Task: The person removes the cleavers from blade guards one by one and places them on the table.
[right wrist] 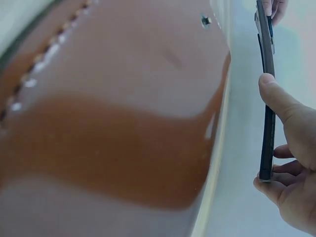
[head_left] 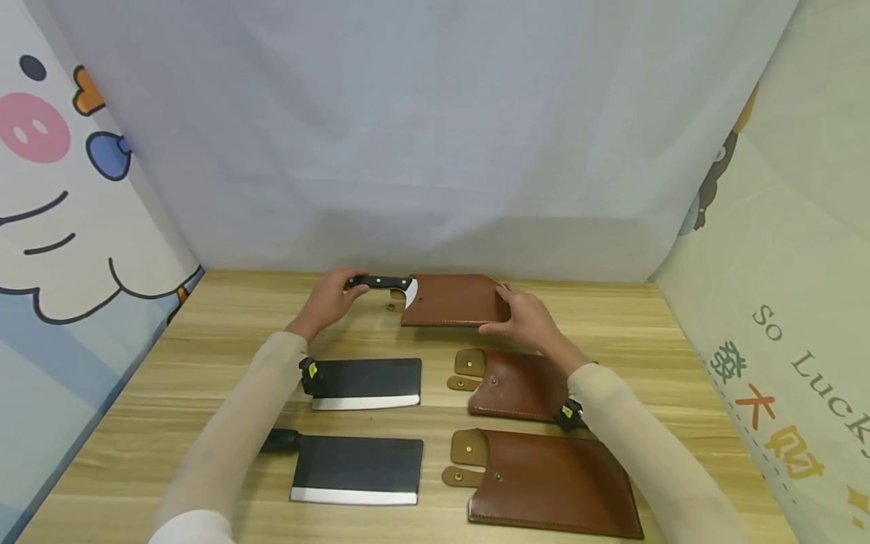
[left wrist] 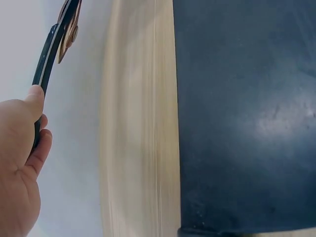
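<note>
At the back of the table, my left hand (head_left: pixel 329 302) grips the black riveted handle of a cleaver (head_left: pixel 384 282). Most of its blade is hidden inside a brown leather sheath (head_left: pixel 455 302); a bright strip shows beside the handle. My right hand (head_left: pixel 522 319) holds the sheath's far right end, thumb on one face and fingers around the lower corner. Seen edge-on in the right wrist view, the sheath (right wrist: pixel 268 133) looks thin and slightly bowed. The left wrist view shows the thumb on the handle (left wrist: pixel 47 61), with a snap strap hanging beyond it.
Nearer me on the left lie two dark-bladed cleavers, one (head_left: pixel 370 378) behind the other (head_left: pixel 360 465). To their right are two brown sheaths, a rear one (head_left: pixel 516 381) partly under my right arm and a front one (head_left: pixel 550 483). A pale curtain (head_left: pixel 435 151) hangs along the back edge.
</note>
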`<action>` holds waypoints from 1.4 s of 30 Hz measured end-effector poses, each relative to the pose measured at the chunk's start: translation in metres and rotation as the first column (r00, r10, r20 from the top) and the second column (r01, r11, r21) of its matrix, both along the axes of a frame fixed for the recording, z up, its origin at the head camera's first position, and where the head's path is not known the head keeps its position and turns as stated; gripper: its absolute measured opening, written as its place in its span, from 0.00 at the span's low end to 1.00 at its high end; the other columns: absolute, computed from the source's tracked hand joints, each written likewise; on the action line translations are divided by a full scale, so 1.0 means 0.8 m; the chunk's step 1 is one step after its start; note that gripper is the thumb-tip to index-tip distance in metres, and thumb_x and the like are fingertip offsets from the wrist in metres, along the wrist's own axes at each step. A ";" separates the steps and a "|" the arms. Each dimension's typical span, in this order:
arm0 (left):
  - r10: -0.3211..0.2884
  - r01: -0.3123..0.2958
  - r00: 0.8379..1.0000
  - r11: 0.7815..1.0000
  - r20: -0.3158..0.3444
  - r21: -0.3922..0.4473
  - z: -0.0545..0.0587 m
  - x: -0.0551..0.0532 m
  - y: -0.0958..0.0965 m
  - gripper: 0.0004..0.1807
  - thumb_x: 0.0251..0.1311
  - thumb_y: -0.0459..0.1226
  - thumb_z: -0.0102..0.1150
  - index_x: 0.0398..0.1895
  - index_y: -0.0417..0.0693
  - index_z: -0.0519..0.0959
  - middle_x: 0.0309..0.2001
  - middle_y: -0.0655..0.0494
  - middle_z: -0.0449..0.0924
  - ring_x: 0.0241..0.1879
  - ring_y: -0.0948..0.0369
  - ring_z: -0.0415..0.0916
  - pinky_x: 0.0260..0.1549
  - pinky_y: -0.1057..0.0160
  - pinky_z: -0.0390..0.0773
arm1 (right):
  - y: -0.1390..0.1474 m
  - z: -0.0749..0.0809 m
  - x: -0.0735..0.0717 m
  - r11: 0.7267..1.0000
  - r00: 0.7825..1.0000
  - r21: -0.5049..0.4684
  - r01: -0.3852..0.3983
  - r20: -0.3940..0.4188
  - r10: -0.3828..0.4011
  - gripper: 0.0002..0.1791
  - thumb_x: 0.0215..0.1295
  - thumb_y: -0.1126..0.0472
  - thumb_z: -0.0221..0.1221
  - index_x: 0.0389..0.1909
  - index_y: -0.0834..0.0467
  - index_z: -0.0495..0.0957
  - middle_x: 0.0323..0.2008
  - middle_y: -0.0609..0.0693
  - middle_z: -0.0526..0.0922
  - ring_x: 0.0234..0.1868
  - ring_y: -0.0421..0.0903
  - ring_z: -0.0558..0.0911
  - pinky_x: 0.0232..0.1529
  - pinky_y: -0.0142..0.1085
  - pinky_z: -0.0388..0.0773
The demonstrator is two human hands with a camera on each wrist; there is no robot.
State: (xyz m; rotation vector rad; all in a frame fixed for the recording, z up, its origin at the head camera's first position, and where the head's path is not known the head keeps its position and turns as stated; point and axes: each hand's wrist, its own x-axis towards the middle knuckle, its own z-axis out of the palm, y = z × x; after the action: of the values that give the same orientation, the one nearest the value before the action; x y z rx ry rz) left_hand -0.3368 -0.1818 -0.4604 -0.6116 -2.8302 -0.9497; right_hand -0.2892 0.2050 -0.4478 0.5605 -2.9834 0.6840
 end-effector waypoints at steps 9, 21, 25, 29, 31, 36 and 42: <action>-0.020 0.020 0.999 1.000 -0.050 0.004 0.001 0.003 0.000 0.22 0.72 0.39 0.61 0.64 0.37 0.78 0.60 0.37 0.79 0.56 0.42 0.78 0.56 0.40 0.75 | 0.005 -0.001 0.008 1.000 1.000 -0.025 0.018 0.003 -0.018 0.55 0.53 0.43 0.77 0.73 0.71 0.64 0.72 0.70 0.66 0.70 0.68 0.70 0.67 0.58 0.69; -0.044 0.046 0.994 0.999 -0.100 0.013 0.001 0.009 0.002 0.21 0.71 0.38 0.63 0.62 0.36 0.79 0.57 0.37 0.81 0.52 0.42 0.80 0.53 0.40 0.77 | 0.013 -0.003 0.012 0.999 1.000 -0.041 0.027 -0.003 -0.027 0.55 0.52 0.42 0.78 0.72 0.70 0.66 0.71 0.71 0.67 0.70 0.67 0.69 0.68 0.57 0.69; -0.042 0.044 0.994 0.999 -0.103 0.018 0.001 0.010 0.000 0.21 0.71 0.38 0.63 0.62 0.36 0.80 0.57 0.37 0.82 0.52 0.42 0.81 0.53 0.40 0.78 | 0.015 -0.003 0.014 0.999 1.000 -0.042 0.031 0.006 -0.030 0.55 0.53 0.42 0.77 0.73 0.70 0.66 0.72 0.70 0.65 0.71 0.68 0.68 0.69 0.57 0.68; -0.039 0.042 0.993 0.999 -0.108 0.025 -0.003 0.010 -0.005 0.21 0.71 0.39 0.62 0.62 0.38 0.80 0.57 0.38 0.82 0.52 0.43 0.81 0.53 0.41 0.78 | 0.021 -0.002 0.015 0.999 0.999 -0.043 0.034 0.011 -0.033 0.55 0.53 0.41 0.77 0.73 0.69 0.65 0.73 0.70 0.65 0.71 0.68 0.67 0.68 0.57 0.68; -0.034 0.037 0.993 0.999 -0.109 0.027 -0.004 0.010 -0.009 0.21 0.71 0.39 0.62 0.63 0.38 0.79 0.57 0.38 0.81 0.53 0.43 0.81 0.53 0.41 0.78 | 0.025 -0.002 0.015 0.998 0.999 -0.046 0.035 0.008 -0.034 0.55 0.53 0.41 0.77 0.73 0.69 0.65 0.72 0.70 0.65 0.71 0.68 0.68 0.68 0.57 0.68; -0.020 0.023 0.992 0.999 -0.123 0.025 -0.005 0.010 -0.020 0.21 0.71 0.37 0.62 0.63 0.35 0.79 0.58 0.36 0.81 0.54 0.41 0.80 0.53 0.39 0.77 | 0.034 -0.002 0.017 0.998 0.999 -0.050 0.030 -0.014 -0.031 0.54 0.53 0.44 0.77 0.72 0.70 0.66 0.71 0.71 0.66 0.70 0.69 0.69 0.67 0.59 0.69; -0.008 0.009 0.991 1.000 -0.133 0.008 -0.005 0.010 -0.032 0.21 0.71 0.38 0.62 0.61 0.35 0.79 0.57 0.35 0.81 0.53 0.40 0.80 0.52 0.39 0.77 | 0.042 -0.002 0.021 0.999 0.999 -0.038 0.032 -0.011 -0.033 0.53 0.53 0.44 0.77 0.72 0.70 0.66 0.71 0.72 0.66 0.70 0.70 0.69 0.66 0.59 0.70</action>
State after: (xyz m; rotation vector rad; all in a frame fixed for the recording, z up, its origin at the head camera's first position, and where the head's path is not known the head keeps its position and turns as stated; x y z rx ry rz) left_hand -0.3286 -0.2076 -0.4646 -0.6607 -2.7068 -0.8865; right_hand -0.2725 0.2386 -0.4492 0.5111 -2.9550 0.7300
